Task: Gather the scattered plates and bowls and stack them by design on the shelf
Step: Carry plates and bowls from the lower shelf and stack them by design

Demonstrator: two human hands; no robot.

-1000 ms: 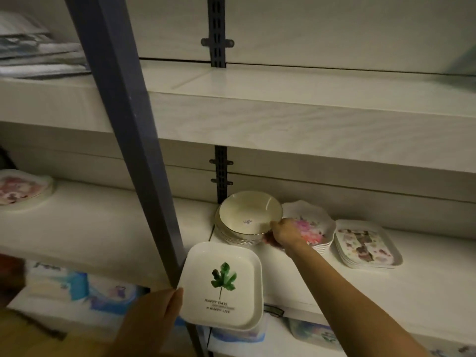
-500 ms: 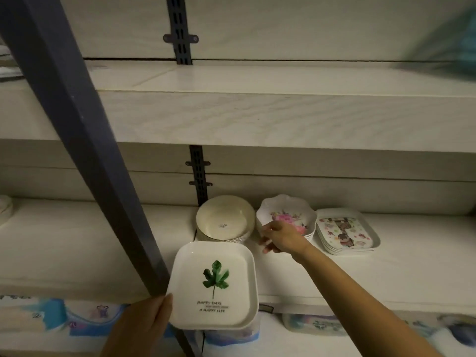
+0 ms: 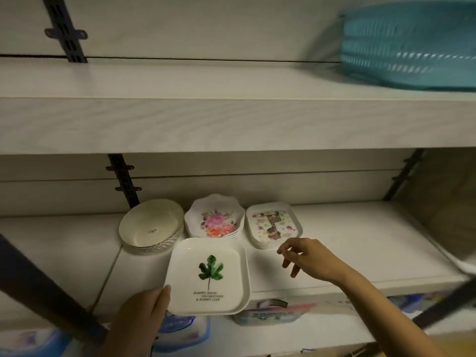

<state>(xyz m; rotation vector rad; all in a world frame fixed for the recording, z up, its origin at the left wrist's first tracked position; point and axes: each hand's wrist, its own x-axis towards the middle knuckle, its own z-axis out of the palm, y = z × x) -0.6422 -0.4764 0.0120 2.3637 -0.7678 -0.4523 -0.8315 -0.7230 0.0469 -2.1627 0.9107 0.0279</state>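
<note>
My left hand grips the near left corner of a stack of white square plates with a green leaf, held over the front of the middle shelf. Three stacks stand at the back of that shelf: cream round bowls, scalloped plates with pink flowers, and square plates with a patterned letter. Hovering just in front of the letter plates, my right hand has its fingers spread and holds nothing.
A teal plastic basket sits on the upper shelf at the right. A dark slanted post crosses the lower left. Packaged goods lie on the shelf below. Bare shelf surface stretches right of the letter plates.
My right hand left the flower plates and moved right, in front of the letter plates. The leaf plates shifted right and closer to the shelf. The view turned right, showing the teal basket.
</note>
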